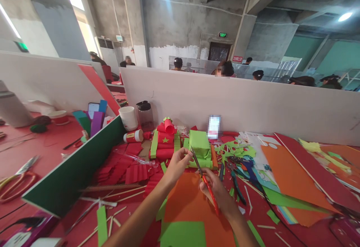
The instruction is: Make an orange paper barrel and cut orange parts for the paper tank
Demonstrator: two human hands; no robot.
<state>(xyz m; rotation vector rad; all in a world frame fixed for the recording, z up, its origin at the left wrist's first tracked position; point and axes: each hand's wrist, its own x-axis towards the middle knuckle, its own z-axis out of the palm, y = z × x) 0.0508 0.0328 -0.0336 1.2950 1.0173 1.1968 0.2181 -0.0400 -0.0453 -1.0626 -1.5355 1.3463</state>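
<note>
My right hand is closed around the red handles of a pair of scissors, whose metal blades point up and away from me. Close to the blade tips, my left hand has its thumb and fingers pinched together; what they hold, if anything, is too small to tell. Below both hands lies a sheet of orange paper with a green paper piece over its near part. Just beyond the hands stand a green paper-covered box and a red paper model with a star on it.
Red folded paper and thin wooden sticks lie left. Pliers, green scraps and orange sheets lie right. A phone, a cup stack and a bottle stand before a white partition. People sit beyond.
</note>
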